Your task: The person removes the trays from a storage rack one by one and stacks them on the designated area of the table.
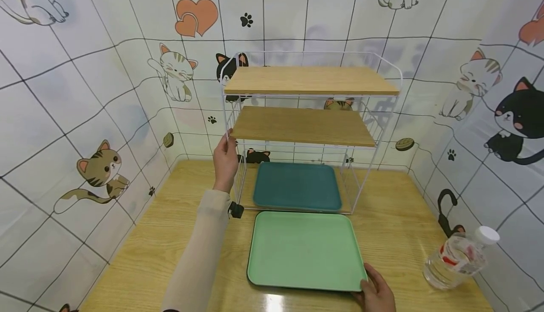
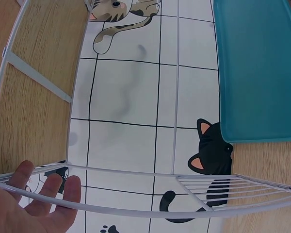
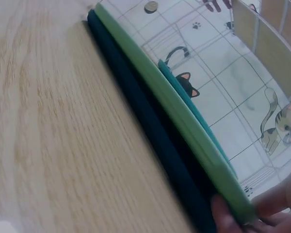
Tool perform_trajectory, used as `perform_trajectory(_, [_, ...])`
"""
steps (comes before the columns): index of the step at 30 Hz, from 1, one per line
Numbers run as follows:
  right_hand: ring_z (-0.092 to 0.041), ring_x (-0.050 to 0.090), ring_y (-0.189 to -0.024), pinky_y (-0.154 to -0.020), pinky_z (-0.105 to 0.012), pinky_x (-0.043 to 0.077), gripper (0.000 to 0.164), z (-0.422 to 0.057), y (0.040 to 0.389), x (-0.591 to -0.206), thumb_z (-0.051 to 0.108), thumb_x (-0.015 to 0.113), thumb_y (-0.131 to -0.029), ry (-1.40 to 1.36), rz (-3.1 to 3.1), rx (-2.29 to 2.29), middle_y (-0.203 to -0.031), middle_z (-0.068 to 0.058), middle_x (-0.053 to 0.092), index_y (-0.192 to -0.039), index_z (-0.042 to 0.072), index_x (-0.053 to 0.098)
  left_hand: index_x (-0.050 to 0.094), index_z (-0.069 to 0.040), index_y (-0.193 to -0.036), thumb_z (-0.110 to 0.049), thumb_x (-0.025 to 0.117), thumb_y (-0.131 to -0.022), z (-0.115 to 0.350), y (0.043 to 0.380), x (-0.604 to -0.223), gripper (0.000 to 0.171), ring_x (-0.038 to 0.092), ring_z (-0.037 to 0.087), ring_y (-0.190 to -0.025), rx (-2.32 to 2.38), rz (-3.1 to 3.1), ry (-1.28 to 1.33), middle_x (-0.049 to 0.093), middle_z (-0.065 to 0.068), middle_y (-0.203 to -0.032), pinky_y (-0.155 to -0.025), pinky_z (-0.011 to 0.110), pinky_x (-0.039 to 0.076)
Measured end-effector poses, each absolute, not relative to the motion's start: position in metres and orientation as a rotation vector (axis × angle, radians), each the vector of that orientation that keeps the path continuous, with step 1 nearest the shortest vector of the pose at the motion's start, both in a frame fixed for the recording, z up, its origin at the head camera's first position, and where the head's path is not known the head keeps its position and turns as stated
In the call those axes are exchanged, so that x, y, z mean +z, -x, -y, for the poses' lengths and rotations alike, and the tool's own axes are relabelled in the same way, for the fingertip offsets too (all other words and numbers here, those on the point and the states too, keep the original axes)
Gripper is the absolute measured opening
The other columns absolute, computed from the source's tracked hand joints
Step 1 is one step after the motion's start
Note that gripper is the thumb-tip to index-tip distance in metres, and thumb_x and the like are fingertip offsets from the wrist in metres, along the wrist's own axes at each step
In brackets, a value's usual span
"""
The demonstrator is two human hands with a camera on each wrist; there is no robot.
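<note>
My left hand (image 1: 225, 163) grips the left side of a white wire rack (image 1: 226, 109) at the height of its middle wooden shelf (image 1: 303, 125). In the left wrist view its fingers (image 2: 51, 191) curl over the white wire beside the shelf's end. With my right hand (image 1: 377, 292) I pinch the front right corner of a light green tray (image 1: 306, 250). Under that tray lies a dark tray (image 3: 150, 126); a dark gap between the two shows in the right wrist view. A teal tray (image 1: 297, 187) rests on the rack's bottom level.
The rack's top wooden board (image 1: 312, 80) bears nothing. At the right of the wooden table (image 1: 148, 255) stands a clear bottle (image 1: 454, 262) with a white cap. Cat-patterned tiled sheeting (image 1: 284, 14) closes off the back and both sides.
</note>
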State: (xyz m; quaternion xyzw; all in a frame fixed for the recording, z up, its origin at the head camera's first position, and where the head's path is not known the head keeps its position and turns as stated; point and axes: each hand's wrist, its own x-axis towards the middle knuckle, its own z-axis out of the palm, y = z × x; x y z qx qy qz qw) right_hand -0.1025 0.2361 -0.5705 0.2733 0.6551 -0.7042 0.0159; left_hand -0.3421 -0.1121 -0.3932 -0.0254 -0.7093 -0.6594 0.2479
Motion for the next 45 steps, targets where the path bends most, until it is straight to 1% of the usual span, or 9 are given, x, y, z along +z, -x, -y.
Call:
perform_trajectory(3, [-0.051,0.034,-0.144,-0.103,-0.046,0.048,0.062,-0.233,0.103,-0.570,-0.011,0.043,-0.096,-0.862,-2.172,-2.104,-0.161,-0.034,0.021,-0.156,-0.010,0.027,0.054,-0.015,-0.150,-0.027,0.042,-0.112,0.112,0.342,-0.394,0.042,0.029,0.008,-0.050,-1.793,1.933,0.077,0.067,0.013,-0.123,-0.045,0.021,0.025])
perform_trajectory(7, [-0.052,0.035,-0.143,-0.115,-0.057,0.032,0.060,-0.231,0.102,-0.570,-0.011,0.043,-0.096,-0.919,-2.300,-1.974,-0.155,-0.037,0.033,-0.154,-0.010,0.032,0.054,-0.016,-0.150,-0.028,0.042,-0.112,0.112,0.341,-0.394,0.042,0.027,0.007,-0.049,-1.800,1.936,0.075,0.066,0.013,-0.122,-0.045,0.021,0.025])
perform_trajectory(13, [-0.053,0.040,-0.139,-0.112,-0.059,0.037,0.057,-0.227,0.101,-0.575,-0.012,0.045,-0.096,-1.005,-2.371,-1.860,-0.151,-0.036,0.040,-0.152,-0.006,0.039,0.054,-0.014,-0.150,-0.027,0.042,-0.112,0.111,0.337,-0.389,0.042,0.027,0.005,-0.049,-1.811,1.932,0.082,0.066,0.014,-0.119,-0.045,0.021,0.025])
perform_trajectory(20, [-0.054,0.040,-0.138,-0.108,-0.061,0.040,0.053,-0.230,0.100,-0.579,-0.006,0.048,-0.097,-0.907,-2.544,-1.648,-0.152,-0.032,0.039,-0.150,-0.006,0.042,0.054,-0.015,-0.150,-0.027,0.042,-0.112,0.112,0.342,-0.393,0.042,0.026,0.007,-0.051,-1.808,1.920,0.084,0.059,0.005,-0.100,-0.049,0.022,0.026])
perform_trajectory(25, [-0.053,0.042,-0.137,-0.109,-0.060,0.040,0.050,-0.234,0.103,-0.567,0.007,0.050,-0.103,-0.846,-2.514,-1.574,-0.153,-0.030,0.041,-0.151,-0.004,0.041,0.054,-0.017,-0.150,-0.029,0.042,-0.112,0.113,0.342,-0.393,0.042,0.025,0.003,-0.044,-1.812,1.919,0.089,0.060,0.006,-0.101,-0.045,0.022,0.025])
perform_trajectory(29, [-0.053,0.043,-0.136,-0.107,-0.061,0.042,0.051,-0.241,0.108,-0.550,0.020,0.049,-0.106,-0.759,-2.528,-1.555,-0.153,-0.031,0.040,-0.152,-0.001,0.041,0.053,-0.017,-0.151,-0.029,0.042,-0.112,0.112,0.339,-0.390,0.042,0.022,-0.001,-0.039,-1.821,1.931,0.082,0.054,0.006,-0.093,-0.045,0.021,0.023])
perform_trajectory(32, [-0.051,0.040,-0.139,-0.108,-0.061,0.041,0.052,-0.246,0.117,-0.535,0.024,0.047,-0.107,-0.677,-2.543,-1.580,-0.156,-0.028,0.036,-0.154,0.002,0.039,0.051,-0.011,-0.152,-0.024,0.041,-0.112,0.109,0.330,-0.380,0.043,0.021,-0.003,-0.040,-1.835,1.934,0.091,0.046,0.006,-0.084,-0.046,0.021,0.023])
perform_trajectory(36, [-0.048,0.038,-0.143,-0.110,-0.060,0.041,0.051,-0.252,0.131,-0.518,0.024,0.046,-0.109,-0.544,-2.581,-1.636,-0.158,-0.024,0.036,-0.155,0.003,0.039,0.049,-0.004,-0.151,-0.017,0.041,-0.112,0.106,0.316,-0.367,0.042,0.020,-0.001,-0.041,-1.839,1.948,0.093,0.045,0.004,-0.080,-0.045,0.020,0.024])
perform_trajectory(45, [-0.043,0.046,-0.139,-0.111,-0.055,0.041,0.056,-0.257,0.173,-0.489,0.032,0.041,-0.111,-0.298,-2.626,-1.712,-0.160,-0.022,0.035,-0.157,0.002,0.033,0.054,-0.011,-0.150,-0.025,0.042,-0.112,0.110,0.338,-0.388,0.042,0.021,-0.004,-0.040,-1.786,1.927,0.084,0.040,-0.001,-0.076,-0.044,0.021,0.022])
